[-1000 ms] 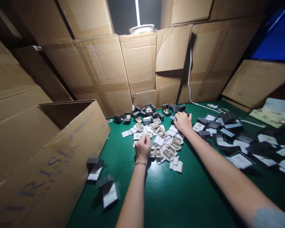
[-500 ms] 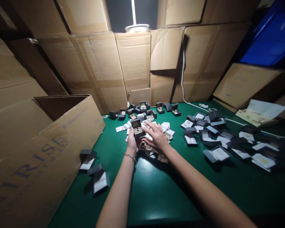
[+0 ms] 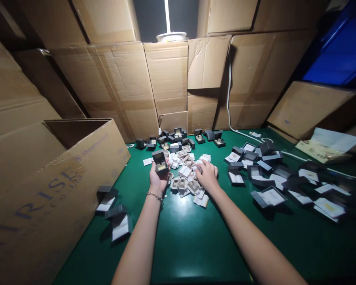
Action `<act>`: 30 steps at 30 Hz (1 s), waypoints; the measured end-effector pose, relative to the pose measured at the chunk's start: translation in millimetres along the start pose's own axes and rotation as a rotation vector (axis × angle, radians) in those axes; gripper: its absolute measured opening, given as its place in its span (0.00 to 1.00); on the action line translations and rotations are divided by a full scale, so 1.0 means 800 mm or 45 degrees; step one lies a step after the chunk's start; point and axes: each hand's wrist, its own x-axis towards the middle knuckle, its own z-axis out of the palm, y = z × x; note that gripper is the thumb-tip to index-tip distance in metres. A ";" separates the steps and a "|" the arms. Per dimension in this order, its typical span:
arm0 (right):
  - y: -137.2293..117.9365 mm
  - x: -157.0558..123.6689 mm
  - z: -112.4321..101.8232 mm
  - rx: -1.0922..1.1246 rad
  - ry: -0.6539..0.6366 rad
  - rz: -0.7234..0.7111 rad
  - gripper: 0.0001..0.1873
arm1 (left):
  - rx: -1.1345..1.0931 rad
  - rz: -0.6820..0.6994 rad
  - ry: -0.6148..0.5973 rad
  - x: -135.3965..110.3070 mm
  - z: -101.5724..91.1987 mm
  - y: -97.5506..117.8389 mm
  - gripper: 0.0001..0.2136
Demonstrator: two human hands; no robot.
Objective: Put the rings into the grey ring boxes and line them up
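Head view: clock directions are taken from the pile (image 3: pixel 184 171) of small inserts at mid-counter.
Held box (image 3: pixel 160 163): at 10 o'clock, just beside the pile and raised in the left hand (image 3: pixel 159 180); small, square-cornered, dark grey to black, its lid hinged up, the inside of the lid dark, the base lined with a pale insert that carries small yellowish parts, too small to make out.
Left grip: clamped on the held box, palm turned up beneath it, a metal chain bracelet (image 3: pixel 154 195) at the wrist.
Right grip: the right hand (image 3: pixel 207 175) is at 3 o'clock, fingers bent and touching the edge of the pile; whether they pinch a piece I cannot tell.
Pile: white and beige pieces, some folded flat, some block-like with slots, heaped loosely.
Far boxes (image 3: pixel 178 132): at 12 o'clock, dark, several with lids up and pale linings.
Right boxes (image 3: pixel 267 147): at 3 o'clock, dark, many lying open with white flat linings.
Near pair (image 3: pixel 116 211): at 8 o'clock, two open dark boxes with white insides.
Carton (image 3: pixel 87 170): at 9 o'clock, brown corrugated cardboard, printed lettering, open top.
Counter (image 3: pixel 184 253): green, smooth, glossy under the light.
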 end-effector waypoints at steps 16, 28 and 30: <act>0.001 0.002 -0.004 0.151 0.143 -0.031 0.07 | 0.027 -0.097 -0.101 -0.003 0.004 -0.006 0.17; -0.005 0.009 -0.026 0.931 0.512 0.057 0.12 | 0.110 -0.095 -0.187 -0.009 0.007 -0.006 0.22; -0.019 0.005 -0.031 1.144 0.380 0.059 0.11 | 0.180 -0.114 -0.282 -0.013 0.008 -0.008 0.26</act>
